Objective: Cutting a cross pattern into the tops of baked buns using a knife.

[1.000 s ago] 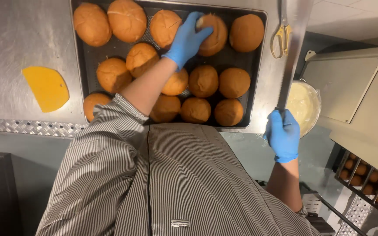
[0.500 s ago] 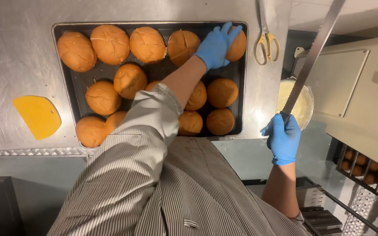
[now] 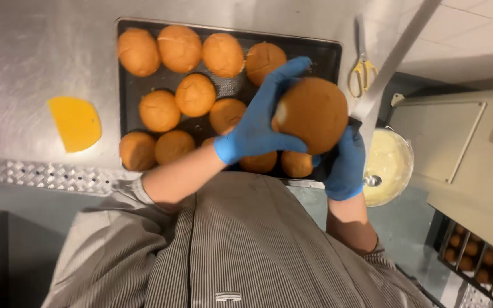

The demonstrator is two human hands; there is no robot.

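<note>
Two blue-gloved hands met over the near right corner of the dark baking tray (image 3: 332, 54). The left hand (image 3: 258, 128) curled around a round brown bun (image 3: 313, 114), lifted clear of the tray, steadying it for the long knife (image 3: 392, 63) that the right hand (image 3: 346, 165) gripped closed, blade angled far and right. Other buns (image 3: 195, 94) sat in rows; a bowl of pale cream (image 3: 389, 165) waited near right.

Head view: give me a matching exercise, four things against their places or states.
Things:
1. bun
2. scissors
3. yellow scraper
4. bowl of pale cream

Places or states:
A. flat on the steel counter, left of the tray
B. held up in the left hand
C. on the counter, right of the tray
D. below the counter edge, by the right hand

Pairs: 1-B, 2-C, 3-A, 4-D
</note>
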